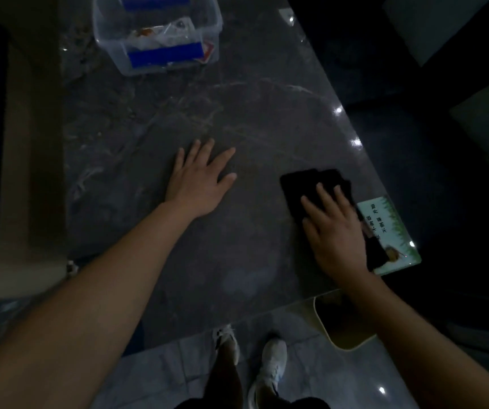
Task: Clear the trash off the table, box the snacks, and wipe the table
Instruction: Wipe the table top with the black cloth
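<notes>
The scene is dim. My right hand [333,231] presses flat on a black cloth [305,184] near the right edge of the dark marble table [237,119]; the cloth sticks out beyond my fingers. My left hand [200,180] lies palm down on the table's middle with its fingers spread and nothing in it. At the far end stands a clear plastic box [156,33] with blue clips, and snack packets lie inside it.
A green and white printed card [390,231] lies at the table's right edge, partly under the cloth and my hand. A beige sofa edge [31,143] runs along the left. A bin with a pale rim [340,323] stands below the near right corner. My shoes [270,361] are on the tiled floor.
</notes>
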`<state>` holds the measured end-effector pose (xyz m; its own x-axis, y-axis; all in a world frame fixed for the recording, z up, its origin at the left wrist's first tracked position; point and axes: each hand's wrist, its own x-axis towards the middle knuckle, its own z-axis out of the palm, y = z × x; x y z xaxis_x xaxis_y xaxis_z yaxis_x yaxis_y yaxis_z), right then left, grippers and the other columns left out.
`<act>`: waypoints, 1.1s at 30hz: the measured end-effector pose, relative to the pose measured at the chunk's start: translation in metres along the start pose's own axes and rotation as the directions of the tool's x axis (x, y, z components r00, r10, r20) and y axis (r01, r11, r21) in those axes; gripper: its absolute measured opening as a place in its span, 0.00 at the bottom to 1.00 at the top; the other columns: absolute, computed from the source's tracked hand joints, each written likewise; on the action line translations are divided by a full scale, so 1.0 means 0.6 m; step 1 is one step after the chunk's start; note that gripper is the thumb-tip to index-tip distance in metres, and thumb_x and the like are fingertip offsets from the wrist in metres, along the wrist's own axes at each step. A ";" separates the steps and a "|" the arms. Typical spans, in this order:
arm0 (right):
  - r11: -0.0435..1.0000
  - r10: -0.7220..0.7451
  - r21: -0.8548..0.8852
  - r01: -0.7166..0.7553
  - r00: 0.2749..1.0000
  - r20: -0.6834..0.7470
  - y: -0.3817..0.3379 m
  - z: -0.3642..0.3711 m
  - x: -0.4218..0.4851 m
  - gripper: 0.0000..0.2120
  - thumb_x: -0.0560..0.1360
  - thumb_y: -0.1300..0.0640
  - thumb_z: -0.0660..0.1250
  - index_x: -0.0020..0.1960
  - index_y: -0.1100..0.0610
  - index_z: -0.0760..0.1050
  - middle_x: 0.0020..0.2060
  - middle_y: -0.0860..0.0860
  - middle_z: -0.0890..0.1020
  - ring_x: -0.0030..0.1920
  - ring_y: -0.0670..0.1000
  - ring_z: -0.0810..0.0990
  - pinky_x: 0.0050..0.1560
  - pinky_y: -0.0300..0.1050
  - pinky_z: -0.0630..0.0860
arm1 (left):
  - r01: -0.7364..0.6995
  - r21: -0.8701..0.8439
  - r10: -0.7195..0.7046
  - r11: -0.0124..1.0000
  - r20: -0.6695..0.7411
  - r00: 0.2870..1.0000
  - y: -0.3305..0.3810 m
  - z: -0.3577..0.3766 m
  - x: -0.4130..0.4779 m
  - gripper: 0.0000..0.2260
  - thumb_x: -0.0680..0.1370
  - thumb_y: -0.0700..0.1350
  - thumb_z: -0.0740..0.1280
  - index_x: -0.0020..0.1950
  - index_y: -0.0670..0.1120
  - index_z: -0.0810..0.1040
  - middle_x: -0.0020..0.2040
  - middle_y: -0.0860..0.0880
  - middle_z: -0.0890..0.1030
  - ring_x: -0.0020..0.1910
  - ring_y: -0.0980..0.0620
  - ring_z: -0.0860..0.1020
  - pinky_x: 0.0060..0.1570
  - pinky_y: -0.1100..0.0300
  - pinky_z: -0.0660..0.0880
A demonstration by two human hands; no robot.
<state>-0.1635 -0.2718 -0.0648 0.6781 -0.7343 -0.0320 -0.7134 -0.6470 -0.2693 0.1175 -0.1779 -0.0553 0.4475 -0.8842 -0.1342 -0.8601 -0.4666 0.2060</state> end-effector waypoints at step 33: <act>0.939 -0.257 0.224 0.262 0.965 -0.052 -0.221 0.019 -0.142 0.22 0.78 0.45 0.68 0.70 0.49 0.76 0.73 0.55 0.72 0.72 0.59 0.68 0.69 0.58 0.68 | 0.468 0.002 -0.456 0.884 -0.227 0.861 -0.084 0.080 -0.413 0.30 0.78 0.62 0.52 0.75 0.47 0.66 0.76 0.39 0.64 0.77 0.38 0.57 0.73 0.34 0.54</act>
<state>-0.1244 -0.1209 -0.0372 0.8283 -0.5532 0.0888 -0.4524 -0.7538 -0.4765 0.0383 0.0662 -0.0789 0.8327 -0.5537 0.0107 -0.5509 -0.8262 0.1177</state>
